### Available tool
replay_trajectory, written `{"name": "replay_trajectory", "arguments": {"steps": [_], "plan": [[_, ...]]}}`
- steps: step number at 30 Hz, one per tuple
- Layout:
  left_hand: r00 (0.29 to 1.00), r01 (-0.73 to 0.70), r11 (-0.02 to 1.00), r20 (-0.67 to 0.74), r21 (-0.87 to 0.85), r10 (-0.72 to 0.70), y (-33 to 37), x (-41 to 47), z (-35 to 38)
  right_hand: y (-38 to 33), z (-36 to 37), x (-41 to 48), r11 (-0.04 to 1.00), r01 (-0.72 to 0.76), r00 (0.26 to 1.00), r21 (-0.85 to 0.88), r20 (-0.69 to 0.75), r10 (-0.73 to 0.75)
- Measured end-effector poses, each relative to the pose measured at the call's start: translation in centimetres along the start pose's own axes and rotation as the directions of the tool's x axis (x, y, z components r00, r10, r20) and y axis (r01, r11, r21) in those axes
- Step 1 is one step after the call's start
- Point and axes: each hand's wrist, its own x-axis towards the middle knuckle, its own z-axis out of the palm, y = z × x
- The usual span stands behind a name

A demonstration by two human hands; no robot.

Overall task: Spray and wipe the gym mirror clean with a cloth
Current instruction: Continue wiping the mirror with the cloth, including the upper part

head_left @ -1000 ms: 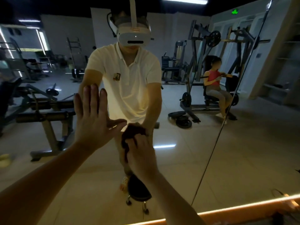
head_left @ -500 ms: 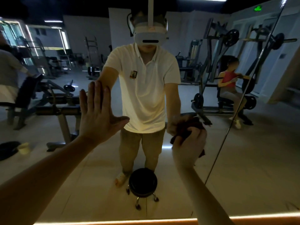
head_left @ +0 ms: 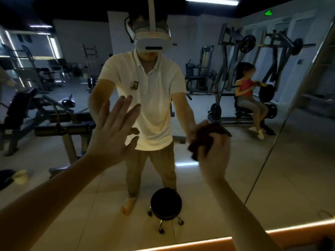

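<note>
Right hand (head_left: 213, 156) and cloth (head_left: 203, 137) have slid rightward across the mirror (head_left: 299, 169) over the last second, from in front of the reflected torso out toward the slanting seam (head_left: 268, 156); left hand (head_left: 112, 134) has stayed planted, fingers now leaning a bit more to the right.

Left hand: palm looks flat on the glass, fingers straight and spread, holding nothing; reads as a brace, about mid-height, left of the mirror's middle.

Right hand: fingers curled round the dark bunched cloth, pushing it against the glass; cloth sits lower than and to the right of the left hand, well apart from it, nearer the seam than the mirror's left edge, well above the lit strip (head_left: 181, 243) along the bottom edge; cloth is a wad, no clear long axis.

No spray bottle in view; cannot tell if the glass is wet.

Judgement: wiping stroke under way; right hand is the only one on the cloth. Glass between cloth and seam, and down toward the bottom edge, probably comes next; the left hand lies off that line.

Reflected stool (head_left: 165, 201) near the bottom edge; not part of the task.
</note>
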Motion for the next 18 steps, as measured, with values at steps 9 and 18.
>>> {"name": "replay_trajectory", "arguments": {"steps": [9,18], "plan": [[0.981,0.162,0.985,-0.119,0.057,-0.155,-10.6,-3.7,-2.1,-17.3,6.9,-2.7,0.966,-0.194,0.966,0.171,-0.139,0.219],[0.979,0.136,0.990,-0.157,0.040,-0.128,-11.1,-4.1,-0.2,-18.2,6.1,-4.9,0.940,0.340,0.929,-0.028,0.167,-0.331]]}}
